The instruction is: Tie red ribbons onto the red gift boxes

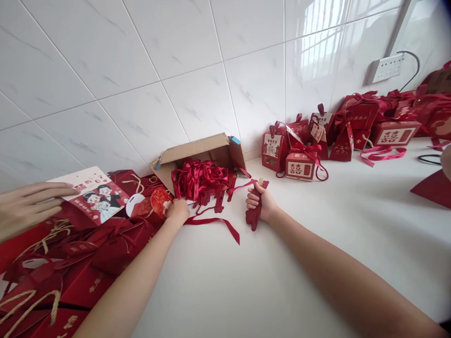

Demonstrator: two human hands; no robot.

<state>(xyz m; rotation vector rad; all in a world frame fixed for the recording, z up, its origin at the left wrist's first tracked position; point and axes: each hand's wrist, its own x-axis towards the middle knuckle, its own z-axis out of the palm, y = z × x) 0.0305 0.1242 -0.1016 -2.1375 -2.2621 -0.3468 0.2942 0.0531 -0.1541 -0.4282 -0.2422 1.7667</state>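
My right hand [261,203] is closed around a dark red bundle [252,217] above the white table; a small pale tip shows at its top. My left hand [178,211] reaches to the edge of the red pile, beside an orange-red round tag [161,202]; its fingers are mostly hidden, and I cannot make out what they touch. Between and behind my hands, a tipped cardboard box [192,149] holds a tangle of red ribbons [200,179]. A loose red ribbon [220,220] lies on the table in front of it.
Another person's hand [33,204] rests by a printed card [102,202] at the left, over piled flat red boxes [81,281]. Folded gift boxes [300,166] stand along the wall at the right. A red piece [433,188] is near the right edge, by another hand.
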